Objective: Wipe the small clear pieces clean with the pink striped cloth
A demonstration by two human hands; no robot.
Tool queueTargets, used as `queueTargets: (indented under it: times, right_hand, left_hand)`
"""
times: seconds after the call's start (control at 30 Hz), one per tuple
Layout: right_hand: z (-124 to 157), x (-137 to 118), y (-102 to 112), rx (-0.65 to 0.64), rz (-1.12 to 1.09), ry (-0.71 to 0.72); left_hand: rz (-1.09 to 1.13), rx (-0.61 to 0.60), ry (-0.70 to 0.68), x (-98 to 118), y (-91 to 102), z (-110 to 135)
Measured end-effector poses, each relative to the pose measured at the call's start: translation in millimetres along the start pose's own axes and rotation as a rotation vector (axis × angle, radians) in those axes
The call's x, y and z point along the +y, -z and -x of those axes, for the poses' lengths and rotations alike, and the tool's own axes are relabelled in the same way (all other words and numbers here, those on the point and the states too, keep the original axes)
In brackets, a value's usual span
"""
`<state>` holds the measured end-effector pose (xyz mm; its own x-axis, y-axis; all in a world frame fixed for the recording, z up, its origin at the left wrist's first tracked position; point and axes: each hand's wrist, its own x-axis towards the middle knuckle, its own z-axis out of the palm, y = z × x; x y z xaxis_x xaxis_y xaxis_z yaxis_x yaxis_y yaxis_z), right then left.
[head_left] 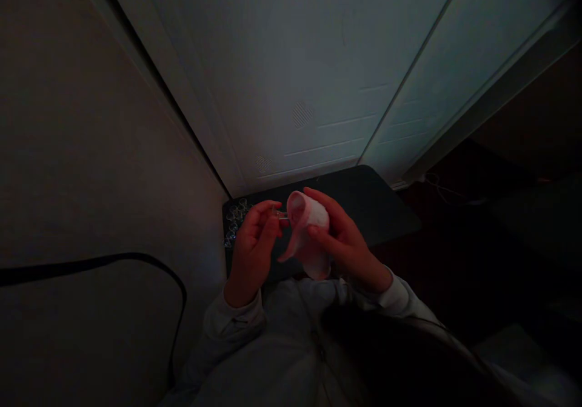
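Observation:
My left hand [253, 246] pinches a small clear piece [282, 216] that looks like glass or plastic. Its narrow end points right, toward the opening of a pink cloth item; whether it touches the cloth I cannot tell. The pink cloth [313, 216] is curled into a tube with a paler band, and a loose flap hangs at its lower left. Wrapped around the right side of that cloth is my right hand [343, 234], thumb in front. Both hands are above a dark tabletop [377, 213].
Several small clear pieces [236, 216] lie at the tabletop's left end. Behind it rises a pale panelled surface [291, 79], with a plain wall [91, 152] on the left. A black strap [113, 258] arcs at lower left. A white cable [439, 185] lies at right. The light is dim.

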<state>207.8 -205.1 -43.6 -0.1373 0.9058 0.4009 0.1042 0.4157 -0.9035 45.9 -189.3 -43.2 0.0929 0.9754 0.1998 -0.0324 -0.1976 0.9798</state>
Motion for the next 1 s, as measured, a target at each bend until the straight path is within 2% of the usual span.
queueTargets:
  times: [0.1,0.37,0.57,0.73,1.0]
  right_hand:
    - [0.9,0.7,-0.9,0.024,-0.011,-0.013]
    - [-2.9,5.4,-5.8,0.102,0.204,0.135]
    - [-2.0,4.2,-5.0,0.126,0.252,0.121]
    - [-1.1,4.7,-5.5,0.119,0.180,0.117]
    - [1.5,9.5,-8.7,0.142,-0.061,-0.036]
  left_hand:
    - [0.023,-0.008,0.029,-1.0,1.4,-0.6]
    - [0.024,-0.015,0.079,3.5,-2.4,1.8]
    - [0.090,-0.072,0.105,10.6,-4.8,2.1]
    - [0.069,-0.061,0.105,9.8,-5.6,2.1]
    - [0.032,-0.016,0.077,6.7,-8.5,3.1]
